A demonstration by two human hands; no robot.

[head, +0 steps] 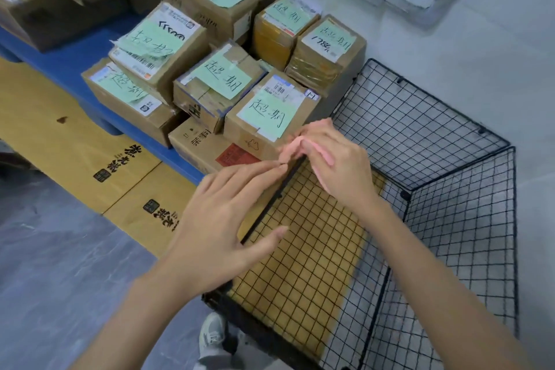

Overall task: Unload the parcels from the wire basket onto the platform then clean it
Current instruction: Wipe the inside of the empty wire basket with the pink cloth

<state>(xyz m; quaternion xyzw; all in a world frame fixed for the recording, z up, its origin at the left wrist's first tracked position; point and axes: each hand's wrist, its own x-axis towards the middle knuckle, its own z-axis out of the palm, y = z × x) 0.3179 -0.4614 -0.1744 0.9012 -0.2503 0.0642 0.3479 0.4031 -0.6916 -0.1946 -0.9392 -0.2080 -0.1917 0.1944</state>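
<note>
Basket rim [264, 213] runs away from wrists; right hand [339, 165] pinches cloth [291, 146] at its far end, left hand [222, 219] flat alongside, fingers straight.

- "超期", handwritten in black, on the front green note [265, 114] atop the nearest parcel [240, 132].
- Same "超期" on the middle green note [222, 75] of the middle parcel [195, 99].
- Barcode label [280, 88] print too small to read.
- Black printed characters on the flattened cardboard [75, 141], not clearly legible.
</note>
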